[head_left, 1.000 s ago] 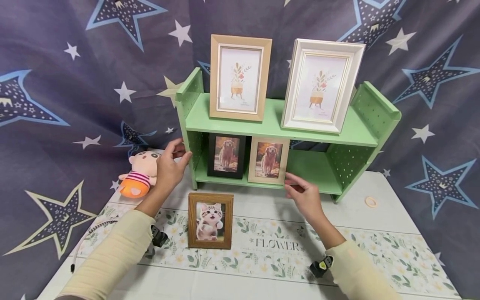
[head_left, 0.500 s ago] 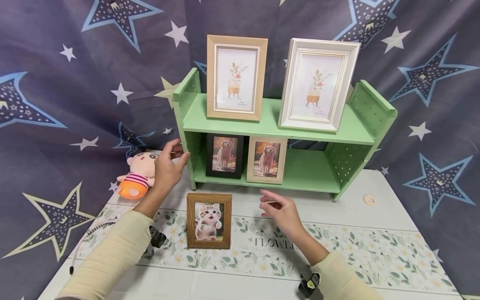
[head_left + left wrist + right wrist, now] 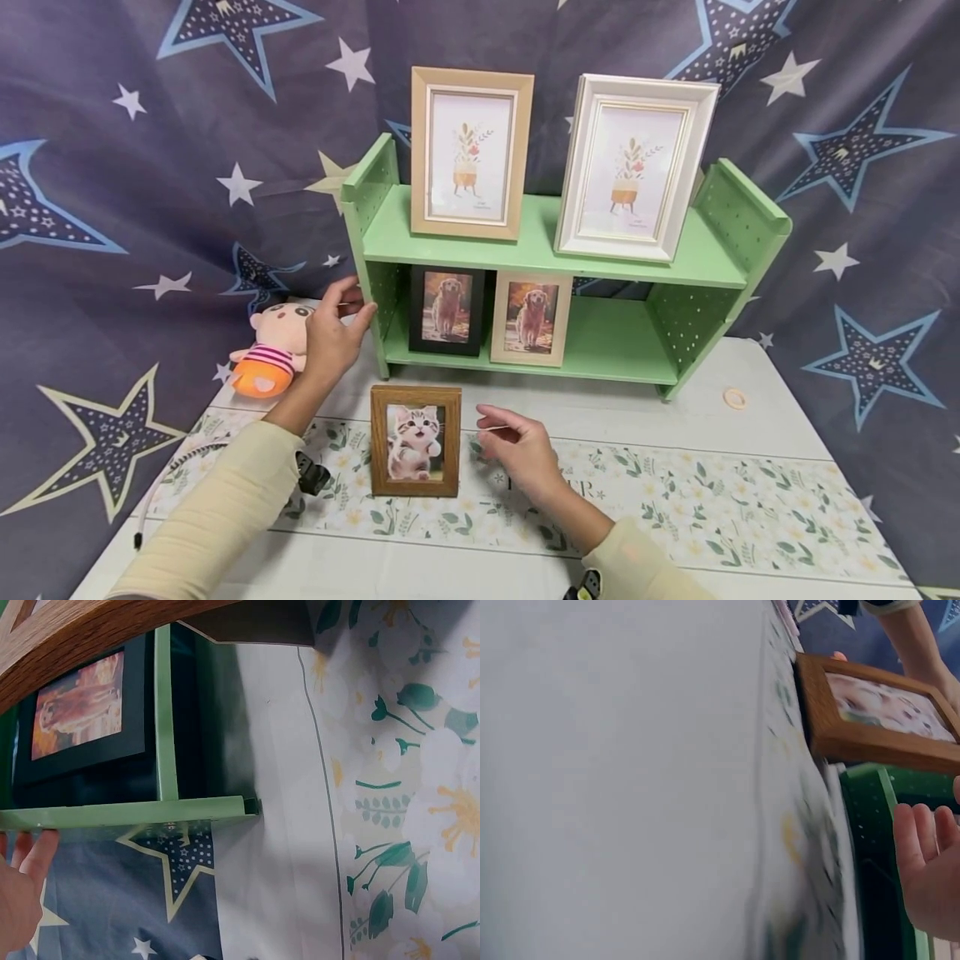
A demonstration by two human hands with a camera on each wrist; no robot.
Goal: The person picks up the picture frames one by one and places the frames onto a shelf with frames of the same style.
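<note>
My left hand (image 3: 337, 329) has its fingertips against the left side panel of the green shelf (image 3: 652, 333); in the left wrist view the fingers (image 3: 41, 855) meet the green panel. Holding nothing, my right hand (image 3: 521, 450) hovers just right of a brown wooden picture frame (image 3: 378, 442) with a kitten picture, fingers toward it. That frame stands upright on the table in front of the shelf. On the lower shelf, a black picture frame (image 3: 477, 321) and a light wood picture frame (image 3: 498, 321) stand side by side, each with a dog photo.
A tan picture frame (image 3: 420, 158) and a white picture frame (image 3: 581, 167) stand on the top shelf. Left of the shelf sits a plush doll (image 3: 266, 358). A small ring (image 3: 734, 398) lies at the right, a cable (image 3: 161, 483) at the left. Behind hangs a star-patterned curtain (image 3: 187, 317).
My right hand has left the light wood picture frame and come down and left, to beside the kitten picture frame. The left hand stays at the shelf's side.
</note>
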